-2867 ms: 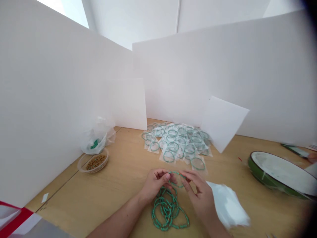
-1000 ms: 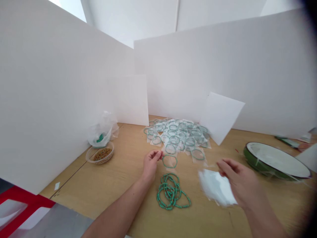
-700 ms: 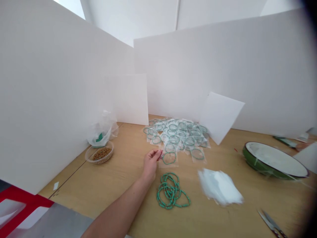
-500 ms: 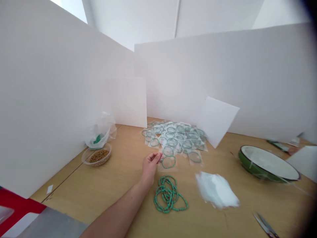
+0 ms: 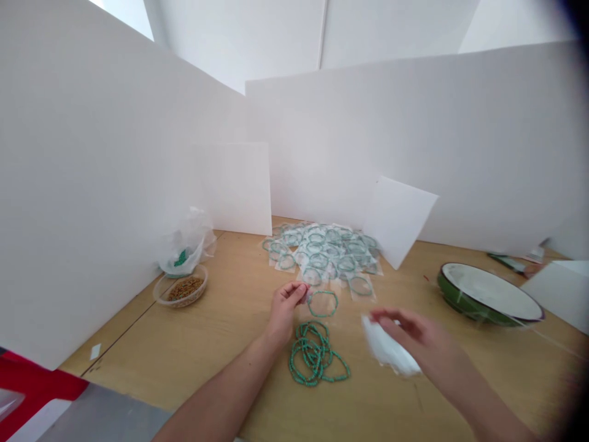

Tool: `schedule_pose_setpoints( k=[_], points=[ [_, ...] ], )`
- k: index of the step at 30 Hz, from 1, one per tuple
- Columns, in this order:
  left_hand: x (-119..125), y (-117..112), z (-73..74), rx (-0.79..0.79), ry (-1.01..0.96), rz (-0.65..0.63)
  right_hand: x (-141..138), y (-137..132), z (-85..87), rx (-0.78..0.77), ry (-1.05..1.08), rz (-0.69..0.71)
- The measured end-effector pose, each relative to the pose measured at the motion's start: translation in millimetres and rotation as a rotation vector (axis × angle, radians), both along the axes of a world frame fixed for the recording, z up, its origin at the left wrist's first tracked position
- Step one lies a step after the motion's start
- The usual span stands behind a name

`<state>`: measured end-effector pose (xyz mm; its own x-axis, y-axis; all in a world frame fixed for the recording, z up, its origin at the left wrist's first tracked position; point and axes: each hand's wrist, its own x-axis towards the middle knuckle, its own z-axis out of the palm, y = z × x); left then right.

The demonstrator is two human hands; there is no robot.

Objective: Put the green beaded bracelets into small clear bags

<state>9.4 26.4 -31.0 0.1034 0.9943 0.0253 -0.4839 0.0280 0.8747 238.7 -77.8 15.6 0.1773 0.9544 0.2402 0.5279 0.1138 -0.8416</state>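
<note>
Tangled bracelets [image 5: 315, 354] lie at six o'clock; at four, the right hand [image 5: 414, 331] curls loosely over white bags [image 5: 389, 351] — too blurred to tell any grip. Beyond, the left hand [image 5: 285, 305] pinches a green bracelet [image 5: 323, 316] (seemingly bagged) at its nine-o'clock edge; light pressure should keep it flat.

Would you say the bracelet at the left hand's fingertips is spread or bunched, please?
Spread: the bracelet forms an open ring beside the left hand.
</note>
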Motion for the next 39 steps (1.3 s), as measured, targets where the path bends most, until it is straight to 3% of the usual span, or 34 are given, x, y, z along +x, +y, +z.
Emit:
schedule_pose_setpoints(
  k=[4, 7, 18, 26, 32, 39],
  points=[
    [-0.5, 1.2, -1.4, 0.001, 0.021, -0.008, -31.4, 59.5, 6.9, -0.092, 0.275, 0.191],
    [-0.8, 2.7, -1.8, -0.013, 0.024, -0.003, -49.2, 79.4, -3.2, -0.071, 0.297, 0.180],
    [2.0, 4.8, -2.0, -0.059, 0.053, -0.071, -41.6, 73.8, -28.9, -0.031, 0.311, 0.098],
    [-7.8, 17.5, -2.2, 0.064, 0.220, -0.278, -39.4, 70.7, -29.8, -0.067, 0.342, 0.116],
    [-10.7, 19.3, -7.0, 0.055, 0.234, -0.280, -39.8, 71.4, -31.8, -0.048, 0.344, 0.123],
    [-13.3, 18.8, 0.7, 0.061, 0.233, -0.232, -42.9, 69.6, -31.4, 0.016, 0.347, 0.118]
  ],
)
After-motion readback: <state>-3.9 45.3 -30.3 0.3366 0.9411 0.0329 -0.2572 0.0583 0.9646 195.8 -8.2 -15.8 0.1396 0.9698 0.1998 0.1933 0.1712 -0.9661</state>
